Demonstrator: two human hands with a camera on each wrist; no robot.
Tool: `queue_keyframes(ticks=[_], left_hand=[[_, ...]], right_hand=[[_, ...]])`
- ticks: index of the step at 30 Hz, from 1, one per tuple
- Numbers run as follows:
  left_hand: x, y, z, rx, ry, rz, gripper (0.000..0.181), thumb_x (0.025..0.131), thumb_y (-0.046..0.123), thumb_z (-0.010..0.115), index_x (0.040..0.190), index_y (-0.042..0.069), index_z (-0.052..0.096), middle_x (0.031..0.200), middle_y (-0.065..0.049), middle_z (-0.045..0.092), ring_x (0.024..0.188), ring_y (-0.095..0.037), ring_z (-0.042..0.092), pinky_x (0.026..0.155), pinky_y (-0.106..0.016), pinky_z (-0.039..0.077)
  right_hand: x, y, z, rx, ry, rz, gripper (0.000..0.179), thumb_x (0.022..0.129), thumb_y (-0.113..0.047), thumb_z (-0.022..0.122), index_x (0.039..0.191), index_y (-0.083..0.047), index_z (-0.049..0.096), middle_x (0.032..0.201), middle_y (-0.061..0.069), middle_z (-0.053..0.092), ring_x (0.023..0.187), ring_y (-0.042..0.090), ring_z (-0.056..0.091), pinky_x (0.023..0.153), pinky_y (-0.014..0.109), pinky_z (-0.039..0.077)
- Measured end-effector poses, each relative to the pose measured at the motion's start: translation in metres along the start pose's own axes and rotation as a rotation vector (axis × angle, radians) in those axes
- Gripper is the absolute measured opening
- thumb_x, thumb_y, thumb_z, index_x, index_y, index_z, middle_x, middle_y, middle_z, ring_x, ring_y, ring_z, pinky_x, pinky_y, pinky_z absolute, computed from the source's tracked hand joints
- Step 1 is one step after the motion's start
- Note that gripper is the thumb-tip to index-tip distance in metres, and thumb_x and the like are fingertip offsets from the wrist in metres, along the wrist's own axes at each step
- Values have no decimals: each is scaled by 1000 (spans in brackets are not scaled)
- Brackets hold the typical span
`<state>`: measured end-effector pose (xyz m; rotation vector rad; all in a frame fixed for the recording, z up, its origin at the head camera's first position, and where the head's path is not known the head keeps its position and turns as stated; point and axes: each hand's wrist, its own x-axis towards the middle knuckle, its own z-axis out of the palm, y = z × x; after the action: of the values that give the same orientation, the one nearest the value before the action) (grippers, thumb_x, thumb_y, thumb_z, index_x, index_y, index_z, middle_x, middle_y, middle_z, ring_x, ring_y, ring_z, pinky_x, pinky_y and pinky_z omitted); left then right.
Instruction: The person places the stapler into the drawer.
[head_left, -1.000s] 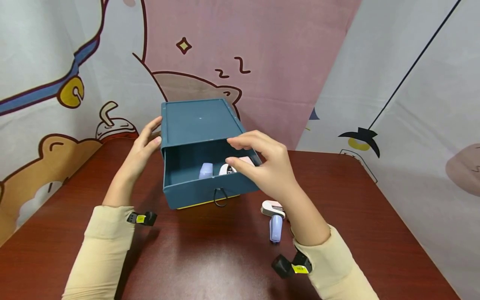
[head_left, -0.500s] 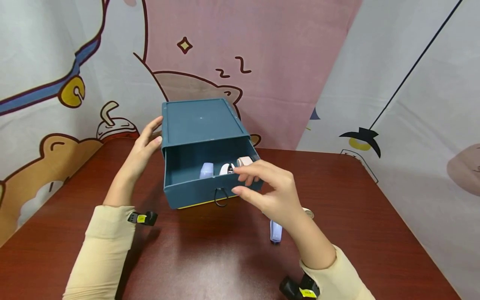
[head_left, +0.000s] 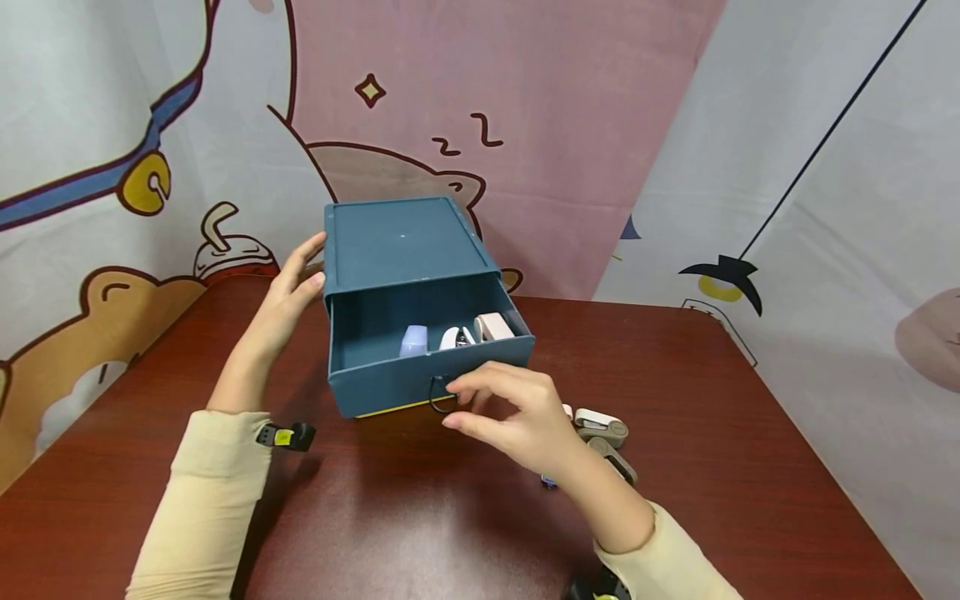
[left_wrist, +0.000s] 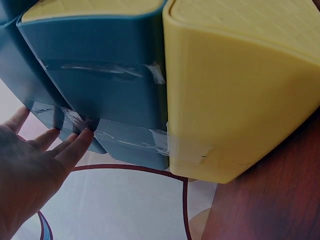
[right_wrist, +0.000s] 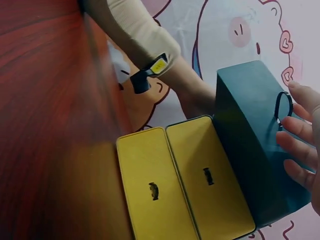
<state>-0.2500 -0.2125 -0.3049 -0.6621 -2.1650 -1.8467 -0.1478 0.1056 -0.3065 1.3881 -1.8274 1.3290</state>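
Note:
A blue drawer box (head_left: 401,242) stands on the table with its top drawer (head_left: 390,390) pulled out. My left hand (head_left: 277,304) rests against the box's left side, fingertips on the blue wall in the left wrist view. My right hand (head_left: 525,417) is in front of the drawer, thumb and forefinger apart beside the black pull ring (head_left: 432,390); its fingers are also near the ring (right_wrist: 278,107) in the right wrist view. In the drawer lie a lilac item (head_left: 413,340), a white one (head_left: 452,337) and a pink one (head_left: 493,327), resembling small staplers.
Several small staplers (head_left: 602,427) lie on the table (head_left: 720,467) to the right, partly hidden behind my right hand. Yellow drawer fronts (right_wrist: 207,175) sit below the blue drawer. A patterned cloth (head_left: 570,150) hangs behind the table.
My right hand has moved down and slightly left from the drawer's right rim to its pull ring, uncovering the pink item. The left hand and the box have stayed in place.

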Motion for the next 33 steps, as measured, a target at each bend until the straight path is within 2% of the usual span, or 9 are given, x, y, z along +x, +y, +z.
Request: queue_keyframes(ticks=[8,17,23,29,33], left_hand=[[-1,1,1,7,0,-1,61,97,26,43,153,17,24,155,-8,21,136,-33,26,106,-55,23],[0,1,0,12,3,-9,60,97,26,43,153,18,24,155,-7,21,136,-33,26,106,-56,22],[-1,1,0,19,2,-10,60,97,27,43,153,19,24,155,-5,22,136,-32,26,105,-56,22],[-1,1,0,-1,-6,-3,59,97,26,43,153,19,24,154,-5,22,136,-31,26,106,-50,25],[-1,1,0,4,-8,-5,60,97,26,43,153,19,24,155,-5,21,136,-31,26,106,-50,24]], right_hand=[[-3,1,5,-19,-27,43,13,80,-12,78,86,-10,67,81,-1,66,72,5,60,64,24,51],[7,6,6,-23,-26,63,21,73,-1,81,80,-10,64,77,-1,63,70,10,58,63,27,52],[14,15,10,-47,-32,113,18,75,-1,79,80,-9,64,77,-1,62,70,15,59,63,26,52],[21,28,13,-53,-28,171,15,79,-3,77,82,-10,63,80,-2,61,75,11,58,68,28,52],[25,38,16,-51,-25,202,15,80,-4,76,83,-10,62,80,-3,59,76,15,57,68,32,51]])
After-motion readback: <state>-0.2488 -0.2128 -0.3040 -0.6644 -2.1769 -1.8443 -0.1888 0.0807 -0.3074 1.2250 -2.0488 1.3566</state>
